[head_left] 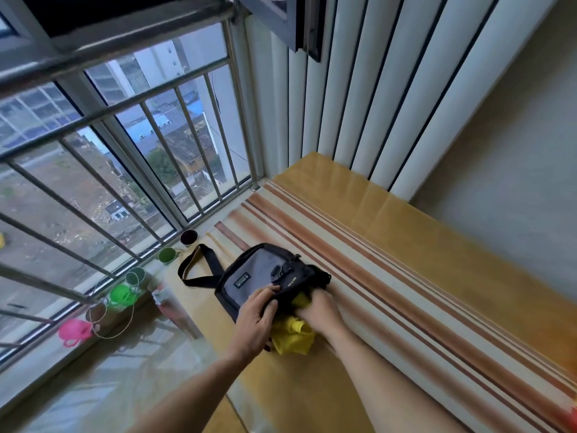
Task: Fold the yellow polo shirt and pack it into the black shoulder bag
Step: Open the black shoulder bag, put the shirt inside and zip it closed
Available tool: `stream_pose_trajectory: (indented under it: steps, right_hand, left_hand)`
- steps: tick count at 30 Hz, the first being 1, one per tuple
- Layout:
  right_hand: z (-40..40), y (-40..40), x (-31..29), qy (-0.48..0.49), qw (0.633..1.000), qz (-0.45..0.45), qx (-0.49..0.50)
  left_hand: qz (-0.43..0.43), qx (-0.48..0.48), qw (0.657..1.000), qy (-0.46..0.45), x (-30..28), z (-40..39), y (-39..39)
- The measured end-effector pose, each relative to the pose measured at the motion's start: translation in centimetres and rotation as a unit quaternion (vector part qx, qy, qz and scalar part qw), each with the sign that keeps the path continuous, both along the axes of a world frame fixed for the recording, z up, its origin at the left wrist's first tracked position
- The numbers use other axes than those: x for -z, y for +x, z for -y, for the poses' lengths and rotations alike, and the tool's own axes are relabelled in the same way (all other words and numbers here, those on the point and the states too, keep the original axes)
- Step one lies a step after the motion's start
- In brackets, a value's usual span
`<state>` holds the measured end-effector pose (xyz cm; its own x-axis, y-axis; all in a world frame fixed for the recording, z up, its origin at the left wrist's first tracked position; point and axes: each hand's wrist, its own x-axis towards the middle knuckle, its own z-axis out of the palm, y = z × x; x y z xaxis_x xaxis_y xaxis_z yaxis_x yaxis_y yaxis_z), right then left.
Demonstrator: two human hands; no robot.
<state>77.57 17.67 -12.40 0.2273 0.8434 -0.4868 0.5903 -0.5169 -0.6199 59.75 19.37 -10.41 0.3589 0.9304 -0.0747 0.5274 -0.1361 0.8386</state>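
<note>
The black shoulder bag (259,273), with a grey front panel, lies on the striped yellow surface (390,260); its strap loops out to the left. My left hand (256,320) grips the bag's near edge and holds the opening up. The folded yellow polo shirt (292,334) sticks partly out of the opening, its far end inside the bag. My right hand (321,307) presses on the shirt at the bag's mouth, with its fingertips hidden inside.
Small cups in purple (189,237) and green (167,254) stand along the window sill, then a green toy (123,295) and a pink one (73,332) with a thin cord. A barred window rises at left, white slatted panels at the back, a wall at right.
</note>
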Motion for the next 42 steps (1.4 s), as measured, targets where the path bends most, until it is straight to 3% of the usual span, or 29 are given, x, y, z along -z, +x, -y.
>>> stream_pose_trajectory:
  steps: [3, 5, 7, 9, 12, 17, 22, 24, 26, 27, 29, 33, 35, 38, 40, 42]
  right_hand:
    - [2.4, -0.8, -0.2, 0.127, 0.986, 0.076, 0.082]
    - [3.8, -2.0, -0.6, 0.159, 0.960, 0.109, 0.201]
    - [4.6, -2.9, -1.3, 0.055, 0.948, 0.021, 0.313]
    - [4.8, -2.8, -1.4, -0.052, 0.934, -0.125, 0.331]
    - [5.2, -1.9, -0.7, -0.021, 0.907, -0.253, 0.334]
    - [4.0, -0.7, -0.9, 0.079, 0.880, -0.302, 0.357]
    - [2.6, -1.1, 0.5, 0.018, 0.788, -0.562, 0.249]
    - [2.6, -0.5, 0.6, 0.020, 0.822, -0.510, 0.252]
    - [2.8, 0.0, 1.1, 0.068, 0.888, -0.366, 0.268]
    - [3.0, 0.2, 1.4, 0.084, 0.902, -0.320, 0.276]
    - [2.9, 0.0, 1.7, 0.095, 0.903, -0.329, 0.259]
    - [1.9, 0.1, 2.1, 0.014, 0.900, -0.391, 0.193]
    - [1.4, 0.6, 1.4, 0.031, 0.930, -0.281, 0.233]
    - [2.1, 0.9, -0.3, 0.138, 0.940, -0.013, 0.310]
    - [2.7, 0.9, -0.4, 0.233, 0.950, 0.091, 0.184]
    - [3.1, 1.0, 0.9, 0.221, 0.967, 0.124, 0.022]
  left_hand:
    - [-0.009, -0.016, 1.000, -0.006, 0.2, 0.0, 0.9]
    - [-0.018, -0.023, 1.000, -0.008, 0.5, 0.1, 1.4]
    - [-0.027, -0.031, 0.999, -0.017, 0.6, 0.1, 1.8]
    - [-0.041, -0.022, 0.999, -0.016, 0.7, 0.1, 2.0]
    - [-0.074, 0.024, 0.997, 0.016, 0.6, 0.2, 1.9]
    - [-0.084, 0.105, 0.989, 0.059, 0.2, 0.4, 1.5]
    - [-0.090, 0.119, 0.986, 0.073, 0.2, 0.2, 1.3]
    - [-0.135, 0.130, 0.977, 0.103, 0.3, 0.2, 1.2]
    - [-0.175, 0.130, 0.967, 0.131, 0.3, 0.3, 1.4]
    - [-0.185, 0.127, 0.965, 0.138, 0.4, 0.4, 1.6]
    - [-0.200, 0.127, 0.961, 0.141, 0.6, 0.6, 2.0]
    - [-0.259, 0.159, 0.946, 0.115, 1.1, 0.4, 2.6]
    - [-0.262, 0.172, 0.944, 0.099, 1.2, 0.0, 2.8]
    - [-0.314, 0.201, 0.920, 0.119, 2.1, 0.0, 2.3]
    - [-0.360, 0.223, 0.894, 0.144, 3.2, 0.5, 1.8]
    - [-0.380, 0.235, 0.881, 0.158, 4.0, 0.8, 1.8]
